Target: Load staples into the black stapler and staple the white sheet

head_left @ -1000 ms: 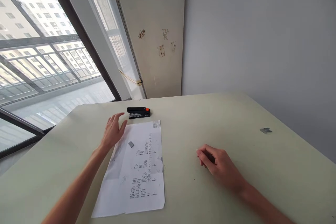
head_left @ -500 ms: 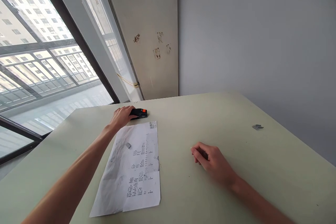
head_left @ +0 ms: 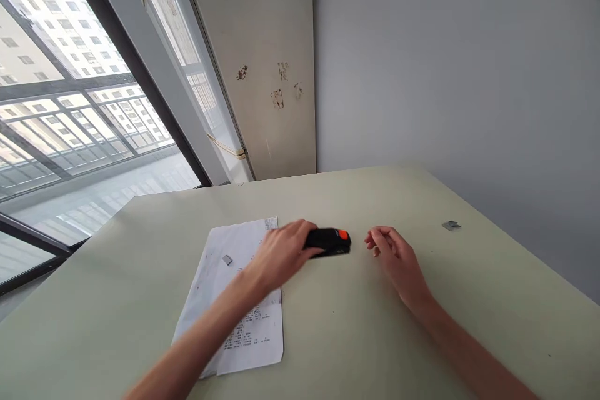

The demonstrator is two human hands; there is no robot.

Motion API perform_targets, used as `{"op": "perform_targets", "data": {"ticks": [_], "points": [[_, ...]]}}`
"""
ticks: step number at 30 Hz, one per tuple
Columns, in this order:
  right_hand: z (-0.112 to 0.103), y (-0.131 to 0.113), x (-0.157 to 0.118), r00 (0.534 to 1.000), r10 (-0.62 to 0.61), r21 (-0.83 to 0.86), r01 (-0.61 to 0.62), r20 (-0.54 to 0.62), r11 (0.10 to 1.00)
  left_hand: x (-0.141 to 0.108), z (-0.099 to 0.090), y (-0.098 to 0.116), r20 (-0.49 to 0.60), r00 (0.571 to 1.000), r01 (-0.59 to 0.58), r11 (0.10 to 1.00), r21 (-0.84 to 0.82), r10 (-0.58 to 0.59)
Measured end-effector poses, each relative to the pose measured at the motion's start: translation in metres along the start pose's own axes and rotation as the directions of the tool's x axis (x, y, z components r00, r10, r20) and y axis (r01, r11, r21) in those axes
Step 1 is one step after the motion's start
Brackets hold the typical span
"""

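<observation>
My left hand is closed around the rear of a black stapler with an orange patch on top. It holds the stapler above the table, just right of the printed paper sheets, and my forearm covers part of them. My right hand is near the stapler's front end, a small gap away. Its fingers are loosely curled and a little apart, and I see nothing in them. A small grey piece, perhaps a strip of staples, lies on the paper.
Crumpled grey scraps lie toward the right edge of the pale green table. Behind the table stand a worn white refrigerator and a grey wall. A window is on the left.
My left hand has carried the stapler from beyond the paper's top edge to the right and nearer. My right hand has moved slightly forward and right, and its fingers have loosened from a fist.
</observation>
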State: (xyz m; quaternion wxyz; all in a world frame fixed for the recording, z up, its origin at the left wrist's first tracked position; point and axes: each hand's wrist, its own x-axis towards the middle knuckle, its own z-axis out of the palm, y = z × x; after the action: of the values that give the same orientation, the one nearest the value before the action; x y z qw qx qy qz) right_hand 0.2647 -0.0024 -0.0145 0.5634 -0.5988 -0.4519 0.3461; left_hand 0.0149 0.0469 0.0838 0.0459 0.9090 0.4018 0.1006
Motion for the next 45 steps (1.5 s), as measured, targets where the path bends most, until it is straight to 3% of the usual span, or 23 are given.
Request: {"op": "perform_targets", "data": {"ticks": [4,9,12,15,22,29,34,37,40,43,45], "points": [[-0.003,0.002,0.004,1.000,0.005,-0.001,-0.005,0.022,1.000,-0.008,0.022,0.036,0.096,0.995,-0.044,0.999,0.022,0.041],[0.000,0.001,0.001,0.992,-0.013,-0.018,0.016,0.129,1.000,-0.015,0.041,0.051,0.090,0.993,-0.068,0.996,-0.054,0.072],[0.001,-0.001,-0.002,0.980,-0.004,-0.053,0.015,0.200,0.998,-0.025,0.050,0.047,0.018,0.999,-0.027,0.978,-0.208,0.032],[0.000,-0.003,-0.005,0.973,-0.005,-0.091,0.027,0.232,0.995,-0.042,0.055,0.033,-0.051,0.995,0.056,0.928,-0.369,-0.080],[-0.001,-0.003,-0.010,0.961,-0.012,-0.187,0.066,0.278,0.980,-0.079,0.052,0.007,0.010,0.974,0.202,0.851,-0.484,-0.225],[0.004,0.000,-0.012,0.958,0.011,-0.307,0.081,0.286,0.948,-0.084,0.050,0.005,0.040,0.963,0.248,0.817,-0.520,-0.267],[0.008,-0.005,-0.014,0.967,-0.039,-0.353,0.130,0.253,0.927,-0.076,0.052,0.006,0.036,0.984,0.166,0.824,-0.541,-0.175],[0.006,-0.011,-0.017,0.969,-0.027,-0.299,0.102,0.246,0.949,-0.070,0.055,0.009,0.024,0.987,0.148,0.822,-0.550,-0.162],[0.002,-0.017,-0.022,0.921,-0.029,-0.215,0.121,0.389,0.969,-0.066,0.057,0.011,-0.006,0.984,0.148,0.826,-0.544,-0.180],[0.000,-0.021,-0.025,0.809,-0.066,-0.227,0.241,0.585,0.944,-0.067,0.058,0.012,-0.048,0.986,0.112,0.855,-0.507,-0.158],[0.000,-0.022,-0.026,0.751,-0.082,-0.234,0.305,0.655,0.923,-0.071,0.056,0.010,-0.065,0.990,0.086,0.891,-0.445,-0.129]]}}
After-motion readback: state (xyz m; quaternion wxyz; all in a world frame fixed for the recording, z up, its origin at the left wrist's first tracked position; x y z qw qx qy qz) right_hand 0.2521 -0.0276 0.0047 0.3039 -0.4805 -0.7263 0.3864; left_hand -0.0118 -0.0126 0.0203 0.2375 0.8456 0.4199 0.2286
